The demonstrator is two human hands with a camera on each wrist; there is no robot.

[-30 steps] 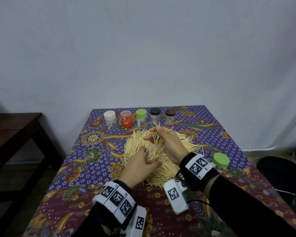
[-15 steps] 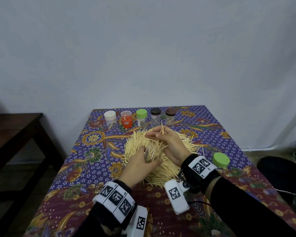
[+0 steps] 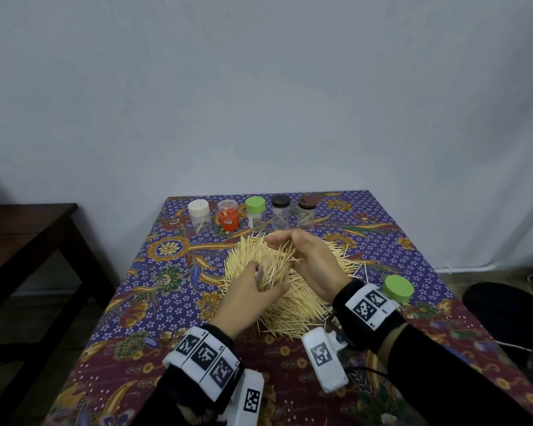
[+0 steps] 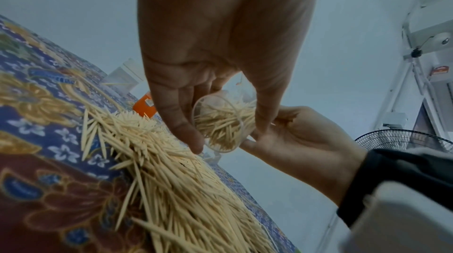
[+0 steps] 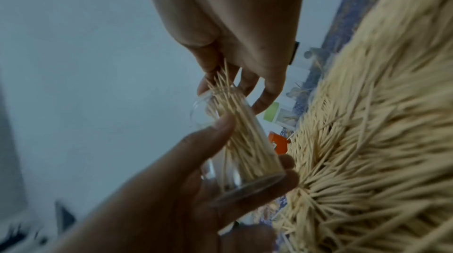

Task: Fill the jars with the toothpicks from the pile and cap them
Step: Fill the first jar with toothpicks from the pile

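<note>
A clear jar (image 3: 267, 272), partly filled with toothpicks, lies tilted in my left hand (image 3: 263, 282), which grips it around the body just above the pile of toothpicks (image 3: 293, 305). In the left wrist view the thumb and fingers wrap the jar (image 4: 220, 121) near its base. My right hand (image 3: 282, 249) is at the jar's mouth and pinches a bundle of toothpicks that pokes out of it; the right wrist view shows the fingertips (image 5: 259, 106) at the rim. A loose green cap (image 3: 398, 288) lies on the cloth to the right of my right wrist.
Along the table's far edge stand capped jars: white (image 3: 199, 216), orange (image 3: 228, 217), green-capped (image 3: 255, 212) and two dark-capped (image 3: 280, 214), (image 3: 306, 213). The patterned cloth (image 3: 154, 302) covers the table. A dark wooden side table (image 3: 22, 241) stands to the left.
My right hand has lowered its bundle of toothpicks from upright above the pile down into the jar's mouth. The left hand keeps the jar in about the same place.
</note>
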